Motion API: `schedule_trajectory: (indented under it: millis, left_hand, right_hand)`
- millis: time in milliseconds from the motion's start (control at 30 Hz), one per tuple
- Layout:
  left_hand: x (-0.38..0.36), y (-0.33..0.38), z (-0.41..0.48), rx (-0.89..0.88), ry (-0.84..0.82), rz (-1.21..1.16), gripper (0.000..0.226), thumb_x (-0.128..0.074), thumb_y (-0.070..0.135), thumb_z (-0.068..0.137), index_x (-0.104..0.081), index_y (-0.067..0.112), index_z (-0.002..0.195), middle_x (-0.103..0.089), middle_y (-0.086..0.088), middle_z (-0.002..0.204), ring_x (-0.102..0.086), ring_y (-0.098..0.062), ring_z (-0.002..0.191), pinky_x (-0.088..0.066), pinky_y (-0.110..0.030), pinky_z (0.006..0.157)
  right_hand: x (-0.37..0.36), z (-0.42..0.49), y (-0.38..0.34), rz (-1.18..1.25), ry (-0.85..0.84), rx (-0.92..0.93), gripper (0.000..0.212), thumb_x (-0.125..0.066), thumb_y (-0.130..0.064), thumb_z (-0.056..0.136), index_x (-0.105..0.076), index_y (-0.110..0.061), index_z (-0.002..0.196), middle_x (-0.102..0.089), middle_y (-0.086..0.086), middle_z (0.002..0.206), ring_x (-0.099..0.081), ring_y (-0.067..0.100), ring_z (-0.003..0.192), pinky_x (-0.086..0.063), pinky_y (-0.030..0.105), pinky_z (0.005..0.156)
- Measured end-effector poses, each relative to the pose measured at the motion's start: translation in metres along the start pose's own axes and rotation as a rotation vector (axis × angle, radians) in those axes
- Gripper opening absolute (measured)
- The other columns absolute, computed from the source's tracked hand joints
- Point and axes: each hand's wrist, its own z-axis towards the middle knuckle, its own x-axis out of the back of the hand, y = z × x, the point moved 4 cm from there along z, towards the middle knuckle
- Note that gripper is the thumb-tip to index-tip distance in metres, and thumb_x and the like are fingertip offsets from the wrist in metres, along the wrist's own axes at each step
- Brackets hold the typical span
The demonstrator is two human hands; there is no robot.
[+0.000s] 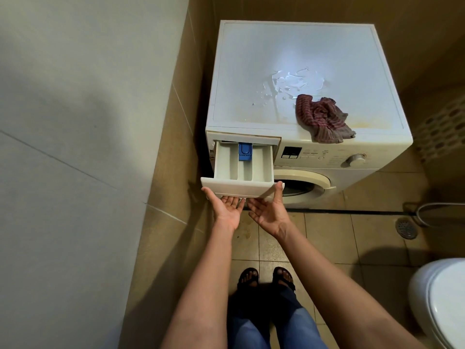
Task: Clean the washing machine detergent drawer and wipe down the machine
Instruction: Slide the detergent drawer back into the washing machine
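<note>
The white washing machine stands against the tiled wall. Its detergent drawer is pulled far out at the front left, with a blue insert in the middle compartment. My left hand and my right hand are palm up under the drawer's front panel. Their fingers reach beneath its lower edge and each thumb presses on one end of the panel. A crumpled red striped cloth lies on the machine top at the right front. Behind it is a puddle of water.
A grey wall closes the left side, close to the drawer. A white toilet stands at the lower right. A floor drain and a hose are on the tiled floor to the right. My sandalled feet stand in front of the machine.
</note>
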Motion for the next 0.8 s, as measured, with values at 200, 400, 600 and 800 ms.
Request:
schedule_trajectory:
  millis: [200,400,600,800]
  left_hand:
    - [0.004,0.000,0.002,0.002,0.011,-0.001,0.096,-0.041,0.080,0.079,-0.042,0.003,0.137,-0.053,-0.017,0.125,-0.051,-0.032,0.120,-0.040,-0.043,0.106]
    - [-0.004,0.006,0.001,0.002,0.006,0.006,0.077,-0.047,0.069,0.085,-0.044,0.005,0.129,-0.050,-0.020,0.129,-0.048,-0.035,0.124,-0.039,-0.049,0.107]
    - [-0.008,0.017,0.006,-0.041,-0.021,0.056,0.068,-0.058,0.050,0.089,-0.033,0.013,0.140,-0.046,-0.021,0.130,-0.045,-0.036,0.125,-0.037,-0.056,0.108]
    - [-0.005,0.017,0.015,-0.028,-0.012,0.153,0.065,-0.056,0.049,0.091,-0.037,0.006,0.137,-0.052,-0.020,0.125,-0.048,-0.034,0.124,-0.039,-0.047,0.109]
  right_hand:
    - [0.007,-0.002,0.001,-0.027,0.023,0.001,0.104,-0.040,-0.080,0.073,-0.038,-0.001,0.141,-0.052,0.016,0.135,-0.048,0.026,0.127,-0.029,0.040,0.113]
    - [0.012,0.002,-0.001,-0.025,0.043,-0.004,0.105,-0.047,-0.079,0.068,-0.042,-0.001,0.138,-0.053,0.016,0.134,-0.050,0.027,0.124,-0.036,0.039,0.108]
    - [0.015,0.006,-0.003,0.026,0.029,0.011,0.134,-0.081,-0.075,0.027,-0.046,-0.002,0.134,-0.057,0.016,0.131,-0.057,0.025,0.118,-0.048,0.036,0.094]
    - [0.013,0.011,-0.001,0.039,-0.002,0.001,0.118,-0.078,-0.072,0.041,-0.049,-0.002,0.131,-0.061,0.016,0.128,-0.058,0.025,0.118,-0.045,0.036,0.101]
